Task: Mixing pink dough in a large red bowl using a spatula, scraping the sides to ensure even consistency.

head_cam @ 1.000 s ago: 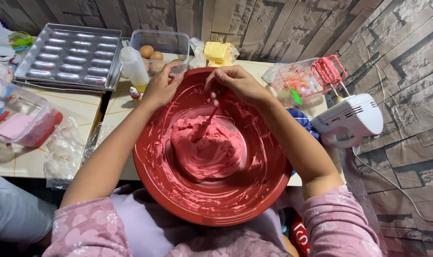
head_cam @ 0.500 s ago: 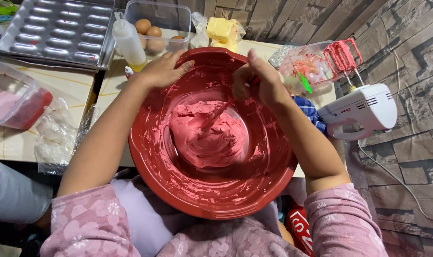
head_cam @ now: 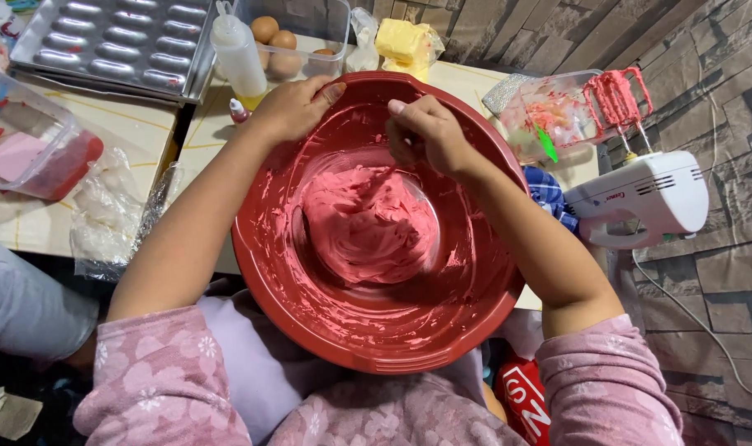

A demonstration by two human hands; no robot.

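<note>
A large red bowl point(head_cam: 442, 326) rests on my lap against the table's edge, with a mound of pink batter point(head_cam: 368, 223) in its middle and smears up its walls. My left hand point(head_cam: 293, 107) grips the bowl's far rim. My right hand point(head_cam: 425, 132) is closed around the handle of a batter-coated spatula point(head_cam: 382, 176), whose blade is sunk in the far side of the batter.
A white hand mixer point(head_cam: 640, 198) with pink-coated beaters lies at the right beside a smeared clear container point(head_cam: 549, 116). Behind the bowl stand a squeeze bottle point(head_cam: 238, 54), a tub of eggs point(head_cam: 285, 41), butter point(head_cam: 401, 40) and a metal mould tray point(head_cam: 111, 41). A plastic box point(head_cam: 29, 144) sits left.
My right hand has swung from the bowl's right side back toward the far middle, drawing the spatula through the batter. The left hand has stayed on the rim. The view has shifted slightly.
</note>
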